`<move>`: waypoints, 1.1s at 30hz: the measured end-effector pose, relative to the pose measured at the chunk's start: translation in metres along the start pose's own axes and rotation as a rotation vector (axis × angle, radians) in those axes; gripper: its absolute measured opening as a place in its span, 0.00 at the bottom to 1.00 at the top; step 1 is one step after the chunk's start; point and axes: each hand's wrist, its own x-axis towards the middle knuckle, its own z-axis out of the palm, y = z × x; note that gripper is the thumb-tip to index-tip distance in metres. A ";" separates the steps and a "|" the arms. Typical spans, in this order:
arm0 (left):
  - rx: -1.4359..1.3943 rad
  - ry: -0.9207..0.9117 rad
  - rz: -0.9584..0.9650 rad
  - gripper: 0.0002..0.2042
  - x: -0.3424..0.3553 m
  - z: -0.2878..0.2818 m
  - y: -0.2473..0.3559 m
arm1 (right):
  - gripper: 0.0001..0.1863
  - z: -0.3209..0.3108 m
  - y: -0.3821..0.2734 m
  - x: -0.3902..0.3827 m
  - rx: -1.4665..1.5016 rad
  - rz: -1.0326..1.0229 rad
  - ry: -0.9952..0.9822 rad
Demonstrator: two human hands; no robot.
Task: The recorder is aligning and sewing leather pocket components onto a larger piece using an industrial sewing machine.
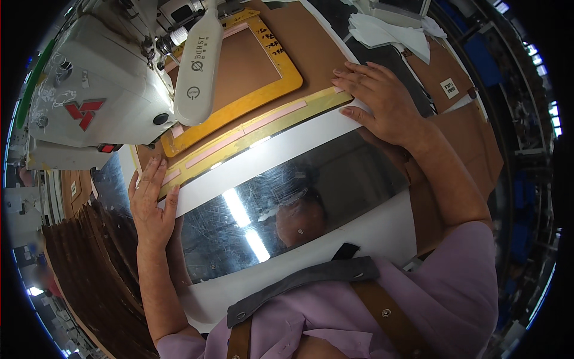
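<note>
In the head view, the yellow strip [240,142] with pink inserts lies aslant along the near edge of a brown panel [317,54], just beside the near bar of an orange frame [286,63]. The left hand [149,206] is unclenched, fingers extended at the strip's left end, thumb spread toward the near side. The right hand [382,105] is likewise spread, fingers laid flat across the strip's right end and the panel, thumb apart. Neither hand is closed around anything. Caution: uneven pressure between the hands would probably skew the strip relative to the panel edge. With only the ends covered, the middle could bow or lift. Sideways force may drive the strip against the frame; whether the two already touch cannot be determined. A smooth metal plate [335,185] on the near side may offer little friction, so the white band [299,134] beside the strip could slip. Obstructions: the machine head [101,90] stands close beyond the left hand, and its white housing [194,78] overhangs the frame, hiding part of it. A brown stack [89,263] occupies the left side; white sheets [388,36] lie beyond the right hand.
</note>
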 end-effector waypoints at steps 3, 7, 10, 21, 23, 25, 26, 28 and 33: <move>0.016 0.047 0.010 0.22 -0.002 -0.003 0.001 | 0.28 -0.003 -0.005 -0.003 -0.001 0.014 0.031; 0.079 0.059 0.037 0.25 0.001 -0.006 0.012 | 0.29 -0.004 -0.004 -0.006 0.021 0.051 0.061; 0.036 -0.036 -0.002 0.27 -0.005 -0.003 0.013 | 0.30 -0.002 -0.003 -0.005 -0.046 0.020 -0.017; -0.021 0.008 -0.102 0.31 -0.014 -0.005 0.011 | 0.32 -0.006 -0.010 -0.001 0.023 0.024 -0.114; -0.039 0.046 -0.129 0.31 -0.018 -0.002 0.009 | 0.31 -0.002 -0.006 0.000 0.029 0.013 -0.139; -0.039 0.083 -0.117 0.31 -0.021 -0.002 0.007 | 0.31 0.002 -0.003 0.002 0.049 0.007 -0.131; -0.036 0.090 -0.140 0.31 -0.022 -0.002 0.008 | 0.31 0.002 -0.005 0.004 0.050 -0.017 -0.133; -0.043 0.098 -0.112 0.30 -0.022 0.000 0.007 | 0.30 0.002 -0.008 0.007 0.050 0.012 -0.136; -0.101 0.172 -0.122 0.28 -0.024 -0.001 0.007 | 0.30 0.001 -0.009 0.010 0.093 0.010 -0.152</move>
